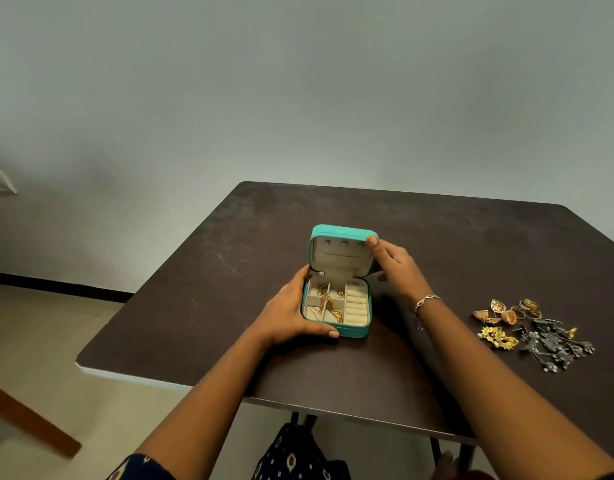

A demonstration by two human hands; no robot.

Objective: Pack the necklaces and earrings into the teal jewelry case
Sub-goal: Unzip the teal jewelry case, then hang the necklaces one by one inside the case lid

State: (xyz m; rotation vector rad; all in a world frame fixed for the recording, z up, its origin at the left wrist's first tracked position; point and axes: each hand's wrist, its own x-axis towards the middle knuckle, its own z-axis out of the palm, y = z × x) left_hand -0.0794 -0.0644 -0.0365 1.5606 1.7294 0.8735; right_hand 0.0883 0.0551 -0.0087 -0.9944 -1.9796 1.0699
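Observation:
The teal jewelry case [354, 331] stands open in the middle of the dark table, its lid [343, 232] upright. Gold necklace chains [328, 304] lie across its cream compartments. My left hand [291, 313] grips the left side of the case's base, thumb on the front edge. My right hand [393, 263] holds the lid's right edge, thumb at its top corner. Gold earrings [506, 311], a yellow flower-shaped pair [497, 337] and dark silver jewelry [554, 342] lie on the table to the right, apart from both hands.
The dark table [229, 271] stands against a plain wall, its near edge just ahead of my lap. The floor lies to the left, with a brown wooden piece [32, 420] at the lower left.

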